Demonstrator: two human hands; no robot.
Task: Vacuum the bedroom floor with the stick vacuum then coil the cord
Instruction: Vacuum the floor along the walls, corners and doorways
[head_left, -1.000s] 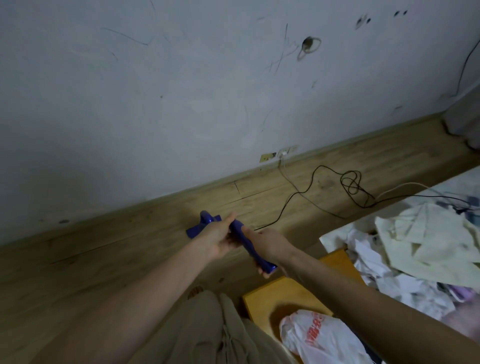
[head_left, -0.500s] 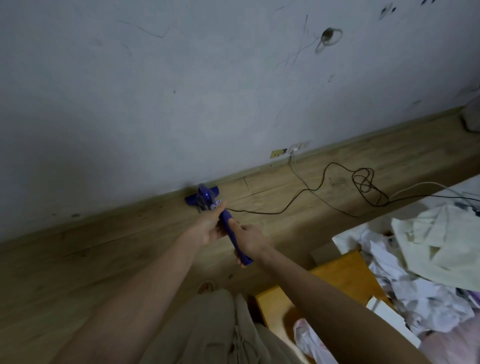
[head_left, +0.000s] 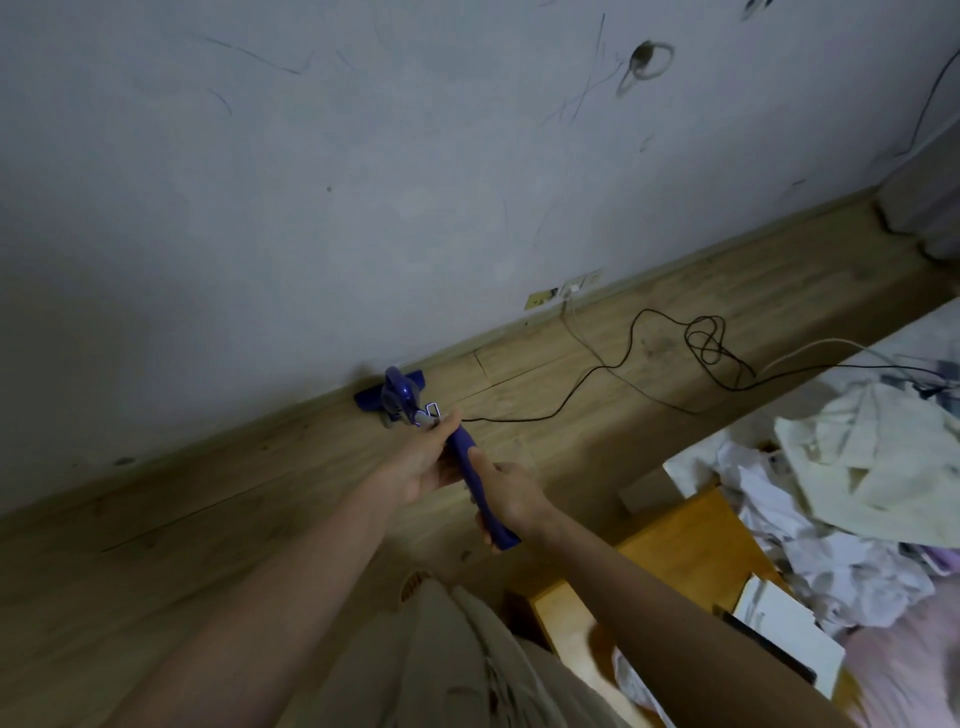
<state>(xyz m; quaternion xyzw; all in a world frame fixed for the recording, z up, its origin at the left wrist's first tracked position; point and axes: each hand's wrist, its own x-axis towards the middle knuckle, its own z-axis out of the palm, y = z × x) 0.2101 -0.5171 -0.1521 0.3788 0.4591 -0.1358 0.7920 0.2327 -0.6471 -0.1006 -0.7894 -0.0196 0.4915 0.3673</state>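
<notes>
Two hands hold the blue stick vacuum (head_left: 470, 470). The left hand (head_left: 423, 457) is wrapped round the handle higher up, near the motor part, and the right hand (head_left: 511, 493) is curled tight round the handle's end. The vacuum's head (head_left: 400, 397) sits on the wooden floor (head_left: 208, 519), right up against the bottom of the grey wall (head_left: 311, 208).

Its black cord (head_left: 597, 371) trails from the vacuum across the floor, with a tangle of loops (head_left: 706, 338) further along, then runs off toward the messy bed (head_left: 857, 467). A white cable (head_left: 574, 325) hangs from the wall socket (head_left: 574, 286) and crosses the black one.

I think the cord is the big worry. If the vacuum gets pushed that way, the head could roll over the cord or suck it in. A hard pull could tighten those loops into a knot. The head could also bump the wall, since it is so close
</notes>
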